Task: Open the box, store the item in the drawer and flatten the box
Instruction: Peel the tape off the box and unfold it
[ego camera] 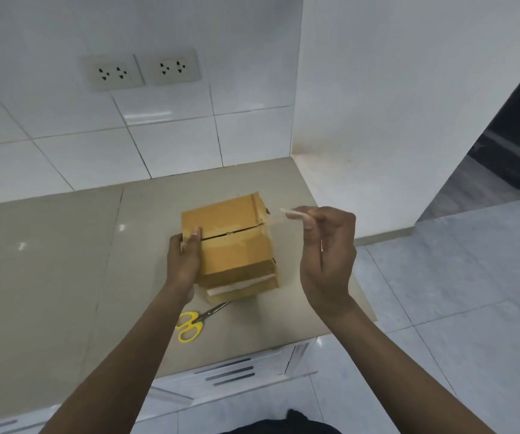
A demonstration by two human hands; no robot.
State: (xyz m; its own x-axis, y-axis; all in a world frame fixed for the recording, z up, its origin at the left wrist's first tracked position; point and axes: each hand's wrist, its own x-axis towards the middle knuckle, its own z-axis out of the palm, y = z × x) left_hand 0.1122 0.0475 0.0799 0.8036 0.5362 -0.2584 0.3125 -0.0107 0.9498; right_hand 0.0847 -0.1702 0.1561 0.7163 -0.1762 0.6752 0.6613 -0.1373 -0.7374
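Observation:
A brown cardboard box stands on the beige counter, near its right end. Its top flaps are closed, with a dark slit along the seam between them. My left hand grips the box's left side, thumb on the top flap. My right hand is to the right of the box and pinches a strip of clear tape that stretches from the box's top right edge. What is inside the box is hidden.
Yellow-handled scissors lie on the counter just in front of the box. White drawer fronts sit below the counter's front edge. Two wall sockets are on the tiled wall behind. Grey floor lies to the right.

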